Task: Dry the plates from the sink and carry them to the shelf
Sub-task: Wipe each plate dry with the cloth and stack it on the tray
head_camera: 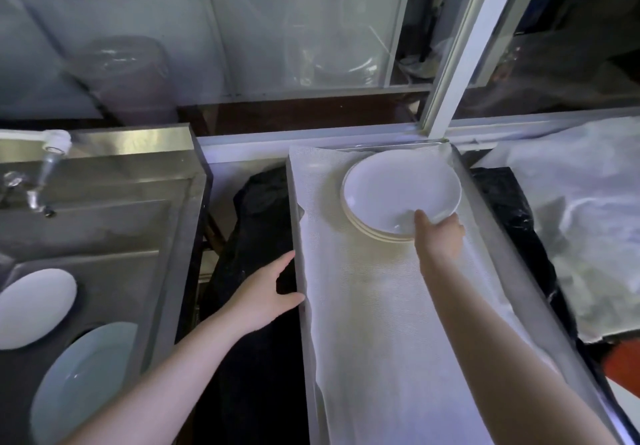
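the right hand [438,237] had its grip pinching the rim of the top white round plate [398,188] on a short stack on the cloth-lined metal shelf [381,306], the left hand [266,292] lay spread, and two pale plates [34,306] waited in the steel sink [114,223].
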The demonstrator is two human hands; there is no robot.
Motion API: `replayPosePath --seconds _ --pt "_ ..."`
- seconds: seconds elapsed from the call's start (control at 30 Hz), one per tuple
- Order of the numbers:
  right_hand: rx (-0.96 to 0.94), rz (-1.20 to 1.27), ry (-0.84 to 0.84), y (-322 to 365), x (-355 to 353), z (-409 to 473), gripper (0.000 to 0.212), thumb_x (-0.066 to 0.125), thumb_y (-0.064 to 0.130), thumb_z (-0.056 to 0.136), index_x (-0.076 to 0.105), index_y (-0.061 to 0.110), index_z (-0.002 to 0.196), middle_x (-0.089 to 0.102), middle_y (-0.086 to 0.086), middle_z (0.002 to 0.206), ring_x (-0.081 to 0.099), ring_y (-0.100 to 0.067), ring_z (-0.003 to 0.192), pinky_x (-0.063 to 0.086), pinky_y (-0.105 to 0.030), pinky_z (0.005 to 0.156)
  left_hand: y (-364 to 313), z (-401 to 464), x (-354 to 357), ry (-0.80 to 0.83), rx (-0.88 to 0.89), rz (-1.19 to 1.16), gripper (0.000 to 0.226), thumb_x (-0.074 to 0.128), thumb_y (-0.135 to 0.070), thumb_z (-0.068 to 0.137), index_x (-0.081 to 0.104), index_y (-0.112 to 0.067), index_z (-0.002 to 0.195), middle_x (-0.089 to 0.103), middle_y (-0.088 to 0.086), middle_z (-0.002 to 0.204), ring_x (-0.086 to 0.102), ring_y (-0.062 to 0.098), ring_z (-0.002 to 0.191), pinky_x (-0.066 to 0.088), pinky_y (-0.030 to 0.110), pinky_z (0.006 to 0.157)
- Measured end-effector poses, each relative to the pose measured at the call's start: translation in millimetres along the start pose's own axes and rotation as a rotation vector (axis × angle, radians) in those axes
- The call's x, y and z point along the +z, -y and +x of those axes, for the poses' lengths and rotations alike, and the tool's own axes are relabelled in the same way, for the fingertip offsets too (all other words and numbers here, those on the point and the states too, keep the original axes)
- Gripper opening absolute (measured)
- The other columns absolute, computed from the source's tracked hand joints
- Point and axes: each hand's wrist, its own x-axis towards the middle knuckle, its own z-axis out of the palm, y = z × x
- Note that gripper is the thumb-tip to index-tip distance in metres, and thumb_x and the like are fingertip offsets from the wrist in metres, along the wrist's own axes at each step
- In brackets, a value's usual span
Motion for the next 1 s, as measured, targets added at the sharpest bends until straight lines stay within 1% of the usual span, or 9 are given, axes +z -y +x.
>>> replayPosePath --seconds 0.1,0.27,0.37,0.5,0.63,0.73,0.83,0.93,1.0 --pt "0.028 -0.045 0.005 -6 2 0 0.056 0.059 0.037 0.085 0.047 0.011 0.134 0.043 -0.017 0.131 0.048 -0.036 0.116 0.039 -0.043 0.104 5 2 7 0.028 0.000 0.053 0.083 0.070 -0.029 0.086 0.017 -0.039 0.150 0.030 -0.014 0.154 0.031 0.006 0.137 0.027 0.022 0.104" --pt "0.047 -0.069 0.047 -19 6 5 0.070 0.056 0.043 0.086 0.030 0.020 0.147 0.035 -0.019 0.141 0.036 -0.039 0.126 0.031 -0.045 0.110 6 4 11 0.015 0.008 0.118 0.088 0.072 -0.031 0.084 0.015 -0.040 0.150 0.030 -0.012 0.154 0.031 0.007 0.138 0.028 0.024 0.105" --pt "0.089 -0.139 0.070 -19 10 9 0.074 0.055 0.050 0.084 0.029 0.020 0.146 0.030 -0.015 0.146 0.031 -0.037 0.129 0.028 -0.044 0.108 6 4 13 0.017 0.012 0.149 0.091 0.073 -0.030 0.083 0.013 -0.038 0.151 0.029 -0.012 0.155 0.030 0.007 0.139 0.027 0.023 0.106" --pt "0.133 -0.192 0.100 -21 12 11 0.078 0.057 0.055 0.082 0.027 0.020 0.145 0.023 -0.010 0.150 0.023 -0.036 0.133 0.023 -0.048 0.108 6 5 13 0.024 0.023 0.156 0.093 0.073 -0.030 0.083 0.010 -0.038 0.151 0.027 -0.012 0.155 0.029 0.008 0.140 0.027 0.023 0.106" --pt "0.112 -0.183 0.108 -22 8 9 0.077 0.055 0.053 0.084 0.030 0.011 0.142 0.027 -0.013 0.149 0.025 -0.037 0.133 0.027 -0.051 0.109 6 4 13 0.023 0.032 0.159 0.088 0.070 -0.030 0.086 0.011 -0.038 0.151 0.027 -0.012 0.155 0.029 0.008 0.140 0.028 0.025 0.108" --pt "0.021 -0.130 0.069 -22 1 -6 0.073 0.056 0.044 0.088 0.029 0.004 0.143 0.033 -0.018 0.148 0.028 -0.037 0.134 0.025 -0.049 0.111 9 2 12 0.002 0.032 0.147 0.082 0.067 -0.031 0.089 0.014 -0.038 0.151 0.028 -0.012 0.155 0.031 0.008 0.139 0.027 0.026 0.109" --pt "-0.206 -0.084 0.053 -25 -4 -38 0.064 0.059 0.028 0.090 0.032 0.004 0.144 0.037 -0.015 0.148 0.028 -0.031 0.138 0.022 -0.042 0.115 16 -3 8 -0.014 0.036 0.125 0.076 0.063 -0.033 0.091 0.016 -0.038 0.151 0.028 -0.013 0.155 0.030 0.007 0.138 0.026 0.024 0.107" --pt "-0.383 -0.134 0.090 -27 -5 -72 0.060 0.058 0.019 0.092 0.034 0.007 0.145 0.031 -0.011 0.153 0.019 -0.028 0.144 0.019 -0.043 0.118 26 -9 -1 -0.021 0.020 0.119 0.073 0.061 -0.034 0.092 0.017 -0.037 0.151 0.028 -0.011 0.156 0.030 0.008 0.139 0.026 0.022 0.105" --pt "-0.499 -0.195 0.095 -27 -4 -90 0.059 0.058 0.017 0.091 0.036 0.008 0.144 0.030 -0.010 0.154 0.015 -0.028 0.146 0.016 -0.039 0.118 33 -15 -9 -0.028 0.010 0.129 0.071 0.060 -0.034 0.093 0.018 -0.038 0.151 0.029 -0.010 0.155 0.032 0.010 0.139 0.028 0.022 0.104"
